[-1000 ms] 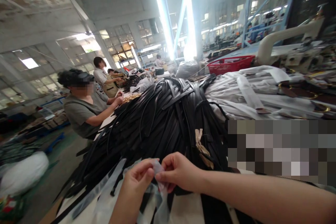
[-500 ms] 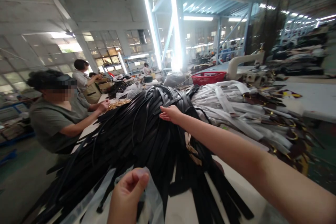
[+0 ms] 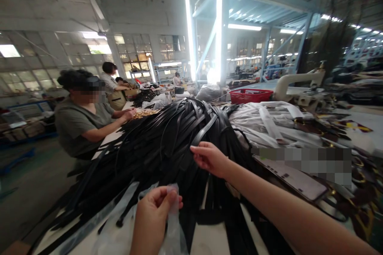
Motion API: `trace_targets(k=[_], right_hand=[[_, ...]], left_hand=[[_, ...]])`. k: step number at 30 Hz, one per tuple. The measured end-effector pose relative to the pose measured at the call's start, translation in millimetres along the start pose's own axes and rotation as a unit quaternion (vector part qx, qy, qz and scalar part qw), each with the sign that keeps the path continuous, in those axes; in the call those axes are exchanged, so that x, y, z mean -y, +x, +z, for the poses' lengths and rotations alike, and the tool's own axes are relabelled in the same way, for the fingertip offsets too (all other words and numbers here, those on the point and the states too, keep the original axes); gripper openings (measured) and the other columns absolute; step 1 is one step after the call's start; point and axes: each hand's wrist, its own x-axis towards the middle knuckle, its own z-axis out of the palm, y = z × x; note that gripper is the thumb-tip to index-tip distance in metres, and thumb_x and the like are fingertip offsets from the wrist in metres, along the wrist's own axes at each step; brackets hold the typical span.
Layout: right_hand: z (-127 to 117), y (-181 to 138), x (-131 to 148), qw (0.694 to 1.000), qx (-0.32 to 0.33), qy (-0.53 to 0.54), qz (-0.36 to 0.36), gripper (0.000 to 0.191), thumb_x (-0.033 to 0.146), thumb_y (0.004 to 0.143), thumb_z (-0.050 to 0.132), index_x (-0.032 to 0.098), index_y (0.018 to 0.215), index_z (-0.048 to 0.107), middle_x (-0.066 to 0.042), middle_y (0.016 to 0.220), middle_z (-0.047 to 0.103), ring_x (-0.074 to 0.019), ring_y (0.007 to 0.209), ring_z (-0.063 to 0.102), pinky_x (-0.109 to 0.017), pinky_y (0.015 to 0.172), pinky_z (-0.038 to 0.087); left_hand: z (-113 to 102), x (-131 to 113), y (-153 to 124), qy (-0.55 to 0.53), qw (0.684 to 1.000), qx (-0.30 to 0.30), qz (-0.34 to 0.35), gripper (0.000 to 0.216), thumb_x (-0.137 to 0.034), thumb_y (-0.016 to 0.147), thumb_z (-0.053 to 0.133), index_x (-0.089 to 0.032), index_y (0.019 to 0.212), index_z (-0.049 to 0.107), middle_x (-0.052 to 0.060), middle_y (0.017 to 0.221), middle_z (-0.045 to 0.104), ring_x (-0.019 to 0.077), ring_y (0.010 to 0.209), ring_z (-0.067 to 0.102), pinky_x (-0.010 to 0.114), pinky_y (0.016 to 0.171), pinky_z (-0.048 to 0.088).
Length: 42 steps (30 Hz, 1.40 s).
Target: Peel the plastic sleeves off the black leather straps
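A large heap of long black leather straps [image 3: 155,139] spreads over the table in front of me. My right hand [image 3: 211,160] is closed in a pinch at the near side of the heap, on the end of one shiny black strap [image 3: 206,129] that runs up into the pile. Lower down, my left hand [image 3: 157,211] pinches the top of a thin clear plastic sleeve [image 3: 174,233] between thumb and fingers. The sleeve hangs below the fingers, and its lower part leaves the view. More clear plastic [image 3: 115,219] lies left of this hand.
Straps wrapped in white [image 3: 269,123] lie right of the heap, with a phone [image 3: 295,179] nearer me. Behind stand a red basket [image 3: 251,95] and a sewing machine [image 3: 302,83]. A co-worker [image 3: 83,115] handles gold-coloured pieces [image 3: 145,114] at left; another person [image 3: 112,87] stands beyond.
My view has swung left, so the scene sits further right. My right hand has come back nearer me, drawing the strap's end along. My left hand still grips the plastic sleeve.
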Motion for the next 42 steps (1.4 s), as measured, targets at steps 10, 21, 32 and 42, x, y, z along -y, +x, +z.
trace_targets(k=[10, 21, 32, 42], right_hand=[[2.1, -32.9, -12.2, 0.978, 0.168, -0.024, -0.123, 0.036, 0.043, 0.078, 0.069, 0.015, 0.062, 0.054, 0.006, 0.043, 0.05, -0.0039, 0.035, 0.037, -0.018, 0.035, 0.021], [-2.2, -29.7, -12.4, 0.977, 0.156, -0.036, -0.142, 0.038, 0.047, 0.077, 0.069, 0.014, 0.063, 0.056, 0.005, 0.045, 0.052, -0.0039, 0.036, 0.037, -0.018, 0.036, 0.023], [-7.8, -27.8, -10.1, 0.969, 0.201, -0.076, -0.122, 0.04, 0.046, 0.073, 0.073, 0.014, 0.06, 0.054, 0.006, 0.044, 0.048, -0.0032, 0.037, 0.035, -0.018, 0.036, 0.022], [3.0, -41.9, -24.0, 0.943, 0.289, -0.15, -0.067, 0.047, 0.056, 0.074, 0.068, 0.014, 0.058, 0.053, 0.006, 0.046, 0.047, -0.0039, 0.041, 0.035, -0.018, 0.039, 0.025]], left_hand=[[7.8, -7.9, -4.3, 0.122, 0.989, 0.077, -0.044, 0.034, -0.048, 0.063, 0.074, -0.016, 0.073, 0.071, 0.005, 0.064, 0.074, 0.0219, 0.06, 0.07, 0.026, 0.057, 0.054], [5.6, -5.1, -4.4, 0.125, 0.988, 0.063, -0.063, 0.037, -0.046, 0.063, 0.075, -0.014, 0.082, 0.072, 0.006, 0.066, 0.075, 0.0213, 0.06, 0.07, 0.025, 0.058, 0.054], [9.2, -8.8, -5.3, 0.138, 0.986, 0.064, -0.063, 0.043, -0.055, 0.063, 0.072, -0.014, 0.077, 0.072, 0.008, 0.065, 0.075, 0.0238, 0.06, 0.07, 0.028, 0.057, 0.054], [10.6, -3.6, -8.0, 0.076, 0.991, 0.064, -0.089, 0.043, -0.057, 0.06, 0.078, -0.017, 0.073, 0.071, 0.005, 0.066, 0.075, 0.0226, 0.064, 0.072, 0.025, 0.06, 0.057]])
